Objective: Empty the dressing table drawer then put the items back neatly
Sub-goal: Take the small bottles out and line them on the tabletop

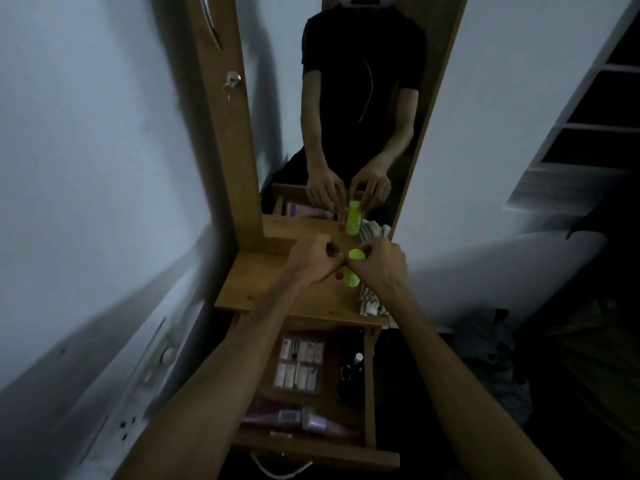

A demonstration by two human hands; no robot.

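The right hand had its grip closed around the top of a bright green bottle, fingers and thumb curled over the cap while the bottle stood upright on the wooden surface of the dressing table. The left hand was bunched just beside it, fingertips drawn together in a pinch; a small orange-red thing showed below the knuckles, but whether it was pinching that item I could not tell from where I stood. The two hands were nearly touching.

To my eye this was the emptying stage, with the bottle being set down. Doing it well meant seating the base flat before letting go, since a tall narrow bottle tips easily, and keeping it off the folded striped cloth lying just to its right. The orange piece was small enough to roll, so it wanted a spot close to the bottle and away from the edge.

Below, the drawer was open and not yet cleared: a clear packet of small vials, a dark bottle with a pale cap and a pink tube lay inside. The mirror behind repeated the hands and bottle.
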